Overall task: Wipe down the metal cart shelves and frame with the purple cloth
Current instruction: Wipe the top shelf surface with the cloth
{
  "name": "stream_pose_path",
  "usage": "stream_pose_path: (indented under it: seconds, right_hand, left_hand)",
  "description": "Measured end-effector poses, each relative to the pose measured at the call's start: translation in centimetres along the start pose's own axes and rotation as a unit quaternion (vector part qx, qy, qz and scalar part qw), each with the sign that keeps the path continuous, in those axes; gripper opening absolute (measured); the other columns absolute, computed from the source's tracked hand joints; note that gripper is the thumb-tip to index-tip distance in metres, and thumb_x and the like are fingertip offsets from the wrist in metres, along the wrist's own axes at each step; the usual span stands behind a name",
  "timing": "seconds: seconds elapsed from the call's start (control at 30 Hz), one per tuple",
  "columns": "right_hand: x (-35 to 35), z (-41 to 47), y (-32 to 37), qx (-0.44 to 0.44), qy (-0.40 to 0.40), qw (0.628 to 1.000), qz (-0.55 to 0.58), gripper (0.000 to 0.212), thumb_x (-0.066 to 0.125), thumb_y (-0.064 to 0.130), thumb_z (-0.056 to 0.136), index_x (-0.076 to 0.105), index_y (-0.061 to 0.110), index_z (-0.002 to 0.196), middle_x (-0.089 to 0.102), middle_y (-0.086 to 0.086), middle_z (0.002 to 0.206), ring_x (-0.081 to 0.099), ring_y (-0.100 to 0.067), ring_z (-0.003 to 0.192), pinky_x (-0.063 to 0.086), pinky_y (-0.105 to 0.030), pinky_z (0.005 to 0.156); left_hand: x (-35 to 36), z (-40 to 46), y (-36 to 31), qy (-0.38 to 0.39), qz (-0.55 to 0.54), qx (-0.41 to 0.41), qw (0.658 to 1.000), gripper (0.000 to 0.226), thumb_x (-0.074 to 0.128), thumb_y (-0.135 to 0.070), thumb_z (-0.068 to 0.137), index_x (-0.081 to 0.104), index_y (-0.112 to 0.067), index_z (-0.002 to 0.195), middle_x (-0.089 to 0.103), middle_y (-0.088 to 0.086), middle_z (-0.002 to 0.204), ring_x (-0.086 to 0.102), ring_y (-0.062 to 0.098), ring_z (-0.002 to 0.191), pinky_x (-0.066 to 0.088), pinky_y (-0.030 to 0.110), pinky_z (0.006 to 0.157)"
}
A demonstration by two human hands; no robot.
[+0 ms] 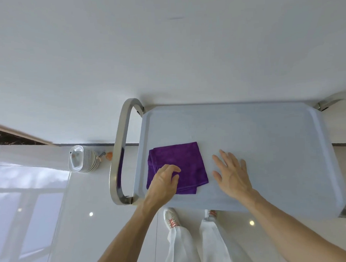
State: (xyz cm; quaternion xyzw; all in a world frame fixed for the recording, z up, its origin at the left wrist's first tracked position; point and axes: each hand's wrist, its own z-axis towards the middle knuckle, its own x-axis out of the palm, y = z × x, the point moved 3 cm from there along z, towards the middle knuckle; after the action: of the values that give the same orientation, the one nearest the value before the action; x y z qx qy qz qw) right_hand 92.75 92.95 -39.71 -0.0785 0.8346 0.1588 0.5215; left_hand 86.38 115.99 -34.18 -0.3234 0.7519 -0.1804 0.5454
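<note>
Floor: glossy white tiles (51,197) under the cart, white wall behind it.
Shoes: white pair with pink laces (171,218) just below the cart's near edge.
Left hand (163,182): fingers curled over the near-left corner of the cloth, seemingly gathering it.
Right hand (231,174): fingers spread and straight, holding nothing, over the cart's top shelf just right of the cloth.
Cloth (183,163): purple, folded, lying on the left part of the cart's top shelf.
Cart (269,145): pale top shelf with raised rim; curved steel handle (120,151) at its left end.
Container (83,158): clear-lidded, on the floor left of the cart handle.
</note>
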Motion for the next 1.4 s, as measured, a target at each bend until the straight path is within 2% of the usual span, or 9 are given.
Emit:
stream_pose_path:
  seconds: [0.1,0.2,0.27,0.37,0.57,0.87,1.03,1.2,1.4]
  right_hand:
    - [2.1,0.1,0.1,0.002,-0.062,0.998,0.008,0.054,0.052,0.038,0.099,0.043,0.021,0.149,0.033,-0.008,0.159,0.030,-0.036,0.146,0.025,-0.065,0.111]
    - [4.5,0.0,-0.2,-0.010,-0.131,0.991,-0.011,0.056,0.036,0.044,0.102,0.036,0.023,0.153,0.029,-0.007,0.162,0.022,-0.034,0.150,0.016,-0.065,0.117]
    - [5.6,0.2,-0.6,-0.020,-0.156,0.987,-0.026,0.056,0.031,0.046,0.103,0.030,0.025,0.155,0.024,-0.005,0.163,0.017,-0.032,0.152,0.012,-0.064,0.118]
    - [5.9,0.5,-0.6,-0.010,-0.186,0.982,-0.036,0.056,0.033,0.046,0.103,0.031,0.026,0.155,0.025,-0.004,0.163,0.019,-0.031,0.151,0.013,-0.063,0.118]
    - [6.8,0.7,-1.1,0.006,-0.229,0.972,-0.045,0.056,0.030,0.050,0.102,0.031,0.029,0.155,0.027,-0.001,0.162,0.022,-0.027,0.151,0.015,-0.060,0.118]
    - [6.2,0.5,-0.4,0.031,-0.209,0.976,-0.047,0.057,0.025,0.050,0.101,0.031,0.030,0.155,0.029,0.000,0.162,0.021,-0.026,0.151,0.016,-0.058,0.119]
    - [6.1,0.6,-0.4,0.027,-0.207,0.977,-0.037,0.057,0.027,0.051,0.100,0.030,0.032,0.154,0.028,0.002,0.162,0.023,-0.025,0.151,0.016,-0.058,0.119]
    - [6.6,0.8,-0.9,0.031,-0.198,0.979,-0.039,0.058,0.022,0.054,0.102,0.025,0.034,0.156,0.024,0.004,0.164,0.018,-0.024,0.152,0.015,-0.058,0.119]
    - [6.5,0.8,-0.8,0.035,-0.186,0.981,-0.040,0.058,0.023,0.053,0.101,0.025,0.034,0.156,0.022,0.005,0.164,0.016,-0.022,0.152,0.013,-0.057,0.120]
  left_hand:
    - [1.4,0.9,0.2,-0.005,0.040,0.025,0.999,0.032,0.055,-0.014,0.099,0.058,-0.015,0.130,0.056,-0.001,0.135,0.048,0.019,0.127,0.042,0.038,0.107]
    - [3.1,2.8,1.0,0.010,0.153,0.048,0.987,0.053,0.054,-0.029,0.100,0.038,-0.023,0.150,0.030,0.001,0.159,0.023,0.025,0.148,0.021,0.049,0.120]
    - [4.2,4.4,1.5,0.005,0.206,0.059,0.977,0.063,0.048,-0.043,0.100,0.022,-0.032,0.156,0.010,0.000,0.166,0.007,0.027,0.153,0.006,0.055,0.123]
    - [5.6,6.7,2.4,-0.019,0.233,0.070,0.970,0.066,0.036,-0.057,0.099,0.012,-0.038,0.157,0.002,-0.002,0.167,0.002,0.026,0.154,-0.005,0.058,0.120]
    - [8.3,7.6,4.5,-0.082,0.295,0.091,0.948,0.065,0.019,-0.065,0.100,0.012,-0.035,0.158,0.015,0.003,0.166,0.007,0.030,0.153,0.004,0.065,0.119]
    - [8.1,-1.8,9.6,-0.036,0.312,0.161,0.936,0.065,0.026,-0.066,0.099,0.016,-0.038,0.157,0.010,-0.003,0.167,0.007,0.025,0.154,0.013,0.065,0.117]
    - [5.0,-0.7,11.9,-0.076,0.320,0.048,0.943,0.065,0.022,-0.066,0.098,0.019,-0.038,0.157,0.016,-0.001,0.166,0.010,0.024,0.153,0.009,0.067,0.117]
    - [4.7,4.1,9.6,-0.128,0.287,-0.070,0.947,0.067,0.018,-0.064,0.098,0.015,-0.035,0.158,0.016,0.004,0.166,0.008,0.031,0.153,0.007,0.073,0.112]
    - [8.1,6.0,4.7,-0.078,0.302,0.059,0.948,0.066,0.020,-0.063,0.101,0.013,-0.031,0.159,0.012,0.005,0.166,0.004,0.032,0.153,0.006,0.072,0.114]
